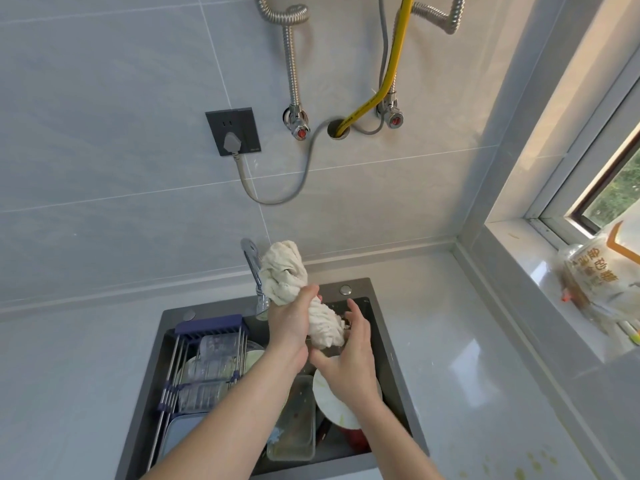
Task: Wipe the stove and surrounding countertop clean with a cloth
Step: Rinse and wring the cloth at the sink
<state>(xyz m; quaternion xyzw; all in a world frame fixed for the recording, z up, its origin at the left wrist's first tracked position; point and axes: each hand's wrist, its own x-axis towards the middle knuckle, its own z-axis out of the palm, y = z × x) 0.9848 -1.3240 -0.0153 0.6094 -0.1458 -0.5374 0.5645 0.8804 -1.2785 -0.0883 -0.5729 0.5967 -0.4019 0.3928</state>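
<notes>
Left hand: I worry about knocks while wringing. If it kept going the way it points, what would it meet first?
Probably the faucet, just beyond the left hand gripping the cloth; depth is unclear.

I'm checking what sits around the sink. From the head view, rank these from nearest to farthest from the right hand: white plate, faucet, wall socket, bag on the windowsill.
From the right hand, which holds the twisted cloth:
1. White plate, right under the wrist in the sink.
2. Faucet, up and left, behind the cloth.
3. Wall socket and bag on the windowsill: both far, too close to call.
</notes>
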